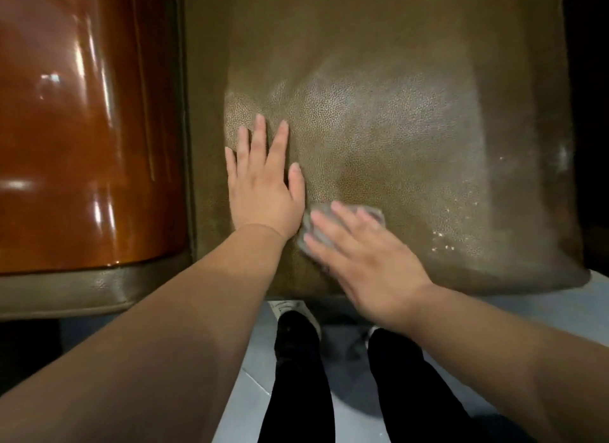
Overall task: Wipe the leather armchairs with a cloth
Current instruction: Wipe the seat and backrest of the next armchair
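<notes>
1. A crumpled grey cloth (313, 231) lies on the olive leather seat cushion (395, 129), near its front edge; its long axis cannot be told.
2. The right hand (359, 258) presses it down, fingers straight and spread.
3. The left hand (263, 185) rests flat on the cushion just beside it, fingers straight, pointing toward the chair back.
4. A glossy wooden armrest (82, 129) stands left.

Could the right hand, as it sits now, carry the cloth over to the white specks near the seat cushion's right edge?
Probably yes. The right hand presses the grey cloth flat on the seat cushion, and only bare leather lies between it and the white specks. The left hand rests on the other side.
</notes>
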A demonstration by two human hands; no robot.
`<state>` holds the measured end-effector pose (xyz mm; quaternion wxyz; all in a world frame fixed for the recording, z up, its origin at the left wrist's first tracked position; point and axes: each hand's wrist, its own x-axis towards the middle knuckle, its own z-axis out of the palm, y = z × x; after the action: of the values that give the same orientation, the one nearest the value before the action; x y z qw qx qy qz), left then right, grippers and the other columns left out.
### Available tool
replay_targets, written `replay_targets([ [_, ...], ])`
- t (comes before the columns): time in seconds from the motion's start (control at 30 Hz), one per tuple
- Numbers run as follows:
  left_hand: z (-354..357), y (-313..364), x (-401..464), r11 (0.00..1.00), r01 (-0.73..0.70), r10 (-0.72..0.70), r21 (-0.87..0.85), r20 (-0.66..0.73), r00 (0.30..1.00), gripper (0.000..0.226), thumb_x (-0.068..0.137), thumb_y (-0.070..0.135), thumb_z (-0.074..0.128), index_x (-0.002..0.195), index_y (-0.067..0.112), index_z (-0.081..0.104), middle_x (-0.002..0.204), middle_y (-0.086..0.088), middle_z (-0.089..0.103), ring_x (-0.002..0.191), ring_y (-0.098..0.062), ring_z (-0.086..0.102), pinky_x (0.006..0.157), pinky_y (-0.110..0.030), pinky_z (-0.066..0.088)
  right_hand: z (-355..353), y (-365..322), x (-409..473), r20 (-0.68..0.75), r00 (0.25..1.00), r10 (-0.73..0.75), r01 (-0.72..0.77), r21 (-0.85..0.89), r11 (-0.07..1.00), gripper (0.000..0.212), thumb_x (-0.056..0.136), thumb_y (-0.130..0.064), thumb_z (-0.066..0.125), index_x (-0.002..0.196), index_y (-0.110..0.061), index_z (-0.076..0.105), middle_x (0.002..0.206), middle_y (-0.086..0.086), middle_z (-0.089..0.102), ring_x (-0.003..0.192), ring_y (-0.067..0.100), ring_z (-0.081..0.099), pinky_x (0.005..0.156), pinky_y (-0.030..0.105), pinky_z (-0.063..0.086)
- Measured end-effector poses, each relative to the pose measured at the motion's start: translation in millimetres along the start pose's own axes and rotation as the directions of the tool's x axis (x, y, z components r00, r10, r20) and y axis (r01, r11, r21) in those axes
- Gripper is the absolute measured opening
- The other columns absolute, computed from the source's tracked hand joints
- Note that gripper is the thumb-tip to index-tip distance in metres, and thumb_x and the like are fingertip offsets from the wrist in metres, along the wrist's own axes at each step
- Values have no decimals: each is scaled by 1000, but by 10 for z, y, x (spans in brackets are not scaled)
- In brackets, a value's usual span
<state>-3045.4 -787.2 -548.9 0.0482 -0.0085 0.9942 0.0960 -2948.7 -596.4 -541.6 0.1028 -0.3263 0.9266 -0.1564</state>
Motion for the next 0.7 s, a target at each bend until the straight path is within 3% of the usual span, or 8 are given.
replay_targets([
  [0.13, 16, -35, 6, 1000, 10, -10, -13, -8, 1000, 63, 104, 42, 34, 166, 29, 28, 176, -5, 16, 162, -31, 11, 131, -53, 7, -62, 399, -261, 110, 929, -352, 361, -74, 930, 62, 98, -21, 54, 158, -26, 42, 171, 5, 26, 158, 31, 22, 128, 47, 19],
  [0.23, 29, -33, -44, 1000, 1, -1, 11, 24, 1000, 68, 102, 49, 34, 166, 30, 26, 176, -6, 13, 163, -33, 8, 132, -53, 3, -218, 833, -19, -80, 996, 32, -38, -79, 996, 57, 101, -18, 57, 156, -27, 46, 168, 11, 31, 154, 38, 27, 126, 52, 19],
  [0.33, 12, -48, -63, 999, -4, 1, 33, 86, 996, 70, 100, 50, 35, 167, 31, 23, 176, -10, 11, 162, -37, 6, 131, -57, 4, -152, 625, -156, -153, 883, 444, -450, -12, 893, 64, 98, -17, 60, 159, -22, 39, 169, 14, 26, 156, 43, 19, 127, 53, 12],
  [0.37, -19, -34, -80, 999, -10, 6, 34, 114, 994, 70, 100, 50, 35, 167, 32, 22, 176, -10, 9, 162, -37, 5, 130, -58, 4, -37, 408, -325, -143, 902, 408, -415, -19, 910, 69, 95, -17, 62, 159, -23, 39, 170, 13, 25, 156, 43, 18, 127, 54, 11],
  [0.47, -124, 186, -209, 990, -140, 133, 16, 205, 970, 71, 100, 53, 37, 167, 36, 20, 177, -8, 3, 163, -35, -1, 130, -59, -1, 124, -33, -977, 85, 996, -3, 10, -79, 997, 78, 84, -19, 67, 158, -27, 43, 172, 6, 19, 158, 35, 17, 128, 50, 13],
  [0.53, -122, 432, -313, 971, -239, 232, -3, 240, 942, 72, 99, 55, 37, 167, 38, 20, 177, -6, 0, 162, -36, -5, 130, -59, -4, -37, 235, -1200, 151, 987, -51, 67, -103, 992, 76, 86, -17, 62, 158, -27, 42, 173, 4, 19, 159, 32, 18, 128, 47, 14],
  [0.6, -58, 655, -364, 970, -243, 231, 26, 225, 947, 73, 98, 55, 35, 167, 38, 18, 177, -4, -2, 161, -40, -7, 128, -60, -8, -204, 715, -1147, 8, 979, 203, -200, -108, 974, 68, 94, -14, 57, 160, -21, 39, 171, 10, 24, 158, 34, 20, 129, 48, 16],
  [0.7, 85, 783, -376, 968, -224, 202, 113, 175, 963, 75, 97, 53, 35, 168, 34, 18, 177, -5, 2, 162, -40, -1, 128, -62, -5, -414, 1286, -886, -163, 670, 724, -728, 47, 684, 62, 101, -13, 51, 160, -10, 33, 168, 22, 24, 156, 42, 17, 127, 51, 15],
])
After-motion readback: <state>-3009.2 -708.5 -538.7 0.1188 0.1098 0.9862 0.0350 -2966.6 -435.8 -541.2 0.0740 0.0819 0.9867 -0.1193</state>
